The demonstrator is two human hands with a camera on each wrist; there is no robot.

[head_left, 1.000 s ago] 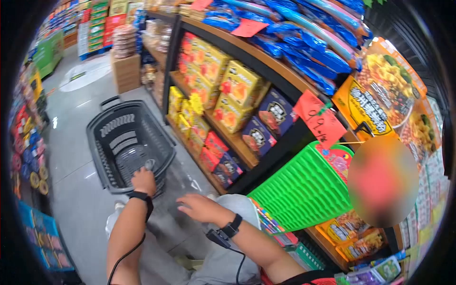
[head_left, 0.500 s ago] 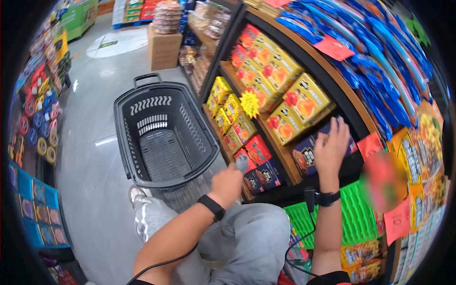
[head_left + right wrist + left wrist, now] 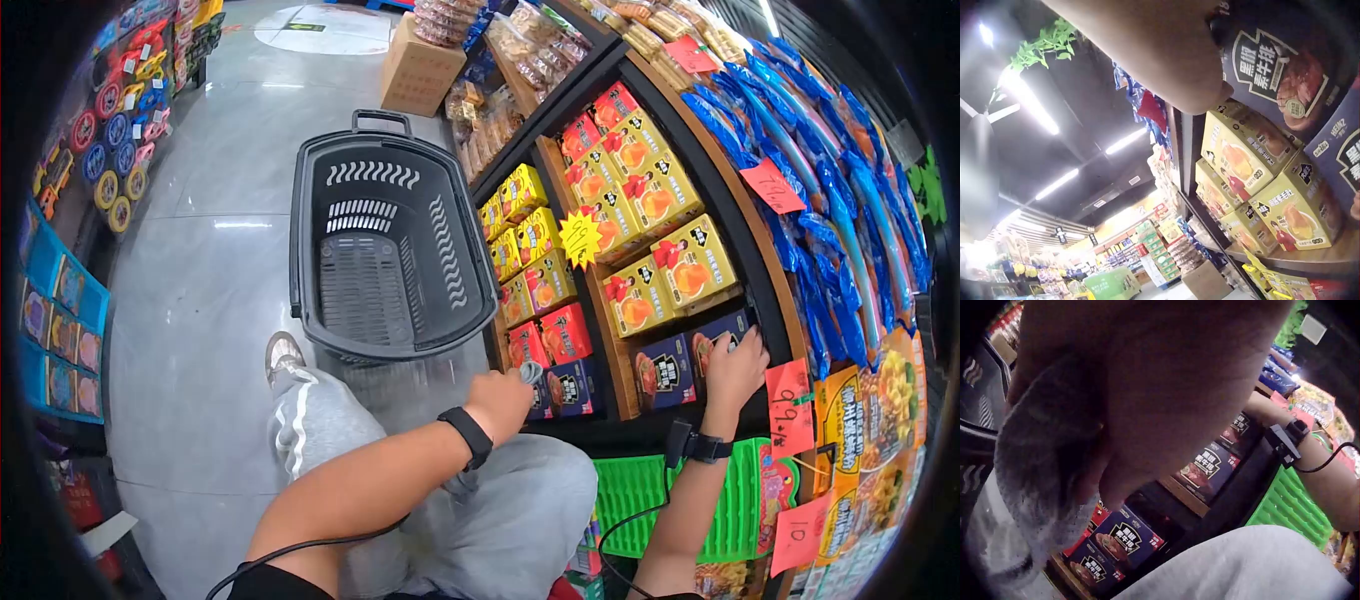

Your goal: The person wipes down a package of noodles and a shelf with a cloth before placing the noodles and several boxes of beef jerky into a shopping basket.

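My right hand grips the outer end of a dark blue food box on the sloping shelf, its fingers over the edge. The box front carries white lettering and a picture of cooked meat. A second dark blue box stands right beside it. Over my knee, my left hand holds a grey cloth, which hangs from the fingers in the left wrist view. Below that hand, more dark blue boxes sit on the lower shelf.
A black shopping basket stands on the floor ahead. Yellow boxes and red boxes share the shelves. A green plastic basket hangs by my right forearm. Blue bags line the top shelf; toys hang at left.
My right hand has moved from over my lap up to the dark blue box on the shelf. My left hand has left the black basket's near rim and come back over my knee with the cloth.
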